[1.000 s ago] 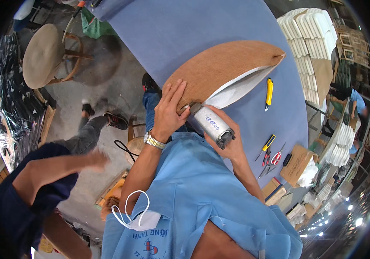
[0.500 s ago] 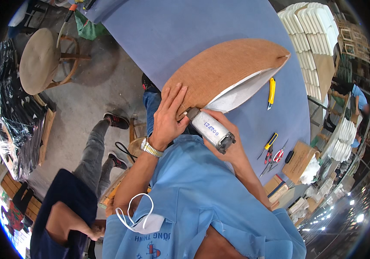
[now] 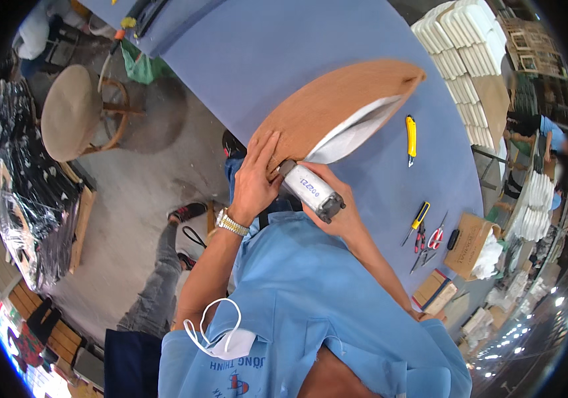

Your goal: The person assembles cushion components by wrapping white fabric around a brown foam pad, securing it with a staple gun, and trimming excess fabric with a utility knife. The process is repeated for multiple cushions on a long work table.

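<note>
A brown fabric-covered seat pad (image 3: 337, 99) stands tilted on the table's near edge, its white underside (image 3: 357, 131) showing on the right. My left hand (image 3: 257, 172), wearing a wristwatch, holds the pad's near end; its fingers lie on the brown cover and its thumb is at the edge. A silver staple gun (image 3: 309, 189) with dark ends is in my right hand (image 3: 337, 212). Its nose is up against the pad's near edge, close to my left thumb. The exact contact spot is hidden.
On the blue-grey table (image 3: 377, 192) lie a yellow cutter (image 3: 411, 140), a yellow-handled screwdriver (image 3: 420, 215), red-handled scissors (image 3: 435, 239) and pliers (image 3: 421, 240). A cardboard box (image 3: 468, 249) stands at right. White stacked pieces (image 3: 463, 53) rise behind. A round stool (image 3: 68, 113) is at left.
The staple gun and the pad's far end have shifted slightly left. Both hands keep their holds. The person at lower left has moved mostly out of view. The whole view has turned a little.
</note>
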Available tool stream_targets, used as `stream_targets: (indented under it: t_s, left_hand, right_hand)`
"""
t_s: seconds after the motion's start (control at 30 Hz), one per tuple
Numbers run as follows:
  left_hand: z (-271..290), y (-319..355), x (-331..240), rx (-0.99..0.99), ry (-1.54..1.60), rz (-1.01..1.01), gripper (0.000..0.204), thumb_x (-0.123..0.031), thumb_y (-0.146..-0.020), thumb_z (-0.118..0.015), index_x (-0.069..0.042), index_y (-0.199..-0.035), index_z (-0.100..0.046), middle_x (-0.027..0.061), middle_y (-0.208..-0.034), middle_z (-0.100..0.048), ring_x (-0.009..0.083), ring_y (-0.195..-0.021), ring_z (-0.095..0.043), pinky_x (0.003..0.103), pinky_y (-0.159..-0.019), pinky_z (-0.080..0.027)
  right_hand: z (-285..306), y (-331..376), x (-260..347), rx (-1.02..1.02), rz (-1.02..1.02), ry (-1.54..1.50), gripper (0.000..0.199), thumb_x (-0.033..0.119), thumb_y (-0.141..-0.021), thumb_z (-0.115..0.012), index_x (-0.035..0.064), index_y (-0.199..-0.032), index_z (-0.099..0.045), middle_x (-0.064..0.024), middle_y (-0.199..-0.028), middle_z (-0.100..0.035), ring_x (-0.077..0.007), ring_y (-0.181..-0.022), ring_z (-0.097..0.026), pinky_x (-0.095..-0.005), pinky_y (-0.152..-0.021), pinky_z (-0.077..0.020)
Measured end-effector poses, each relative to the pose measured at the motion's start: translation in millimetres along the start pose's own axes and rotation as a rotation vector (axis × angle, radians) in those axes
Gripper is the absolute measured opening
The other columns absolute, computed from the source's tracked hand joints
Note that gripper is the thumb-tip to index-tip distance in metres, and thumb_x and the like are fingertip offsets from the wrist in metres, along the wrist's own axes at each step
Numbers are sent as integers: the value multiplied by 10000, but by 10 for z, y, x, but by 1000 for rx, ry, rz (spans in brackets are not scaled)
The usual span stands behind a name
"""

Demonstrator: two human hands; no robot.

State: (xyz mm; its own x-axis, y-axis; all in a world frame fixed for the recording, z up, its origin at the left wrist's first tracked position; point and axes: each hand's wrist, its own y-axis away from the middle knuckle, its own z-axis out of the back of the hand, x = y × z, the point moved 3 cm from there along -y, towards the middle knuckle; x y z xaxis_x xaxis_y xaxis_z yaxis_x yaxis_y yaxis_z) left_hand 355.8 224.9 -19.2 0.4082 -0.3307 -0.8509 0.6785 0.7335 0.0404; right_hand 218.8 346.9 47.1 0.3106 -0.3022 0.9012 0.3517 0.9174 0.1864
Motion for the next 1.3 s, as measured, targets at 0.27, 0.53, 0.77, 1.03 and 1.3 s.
stream_targets:
  t_s: [0.27, 0.53, 0.77, 1.03, 1.3]
  left_hand:
    - [-62, -21, -37, -4, -180, -75, 805, -220, -863, -814, -138, -1568, -434, 141, -1574, -489, 388, -1286, -605, 454, -1003, -556]
    - [-314, 143, -195, -22, -233, -181, 795, -148, -858, -799, -67, -1559, -433, 192, -1596, -446, 399, -1478, -414, 477, -1110, -483]
    - [-364, 206, -149, 11, -277, -169, 778, -154, -867, -792, -60, -1556, -441, 222, -1594, -441, 416, -1460, -438, 476, -1110, -478]
    - [-374, 182, -166, 57, -225, -186, 855, -158, -863, -797, -98, -1602, -372, 252, -1610, -401, 479, -1491, -356, 520, -1145, -441]
    - [-282, 81, -159, 50, -159, -223, 796, -110, -883, -770, -63, -1583, -393, 265, -1599, -407, 459, -1458, -416, 511, -1143, -440]
  right_hand:
    - [453, 635, -356, -105, -32, 59, 694, 94, -752, -826, 70, -1409, -601, -189, -1296, -688, -388, -1185, -674, -425, -999, -537]
    - [1314, 1185, -1573, -475, -350, 551, 549, 192, -851, -775, 61, -1364, -630, -241, -1436, -564, -420, -1349, -540, -481, -1107, -460]
    - [1616, -314, -593, -686, 98, 492, 279, 154, -921, -670, 92, -1189, -717, -212, -1463, -548, -400, -1267, -592, -474, -1043, -496]
    - [1979, -930, -1539, -738, -364, 259, 331, 336, -959, -568, 42, -959, -723, -191, -1164, -723, -431, -1064, -673, -526, -916, -526]
    - [1881, -1277, -1392, -916, -354, 62, 491, 429, -1033, -512, -23, -974, -695, -284, -976, -719, -467, -958, -684, -530, -848, -503]
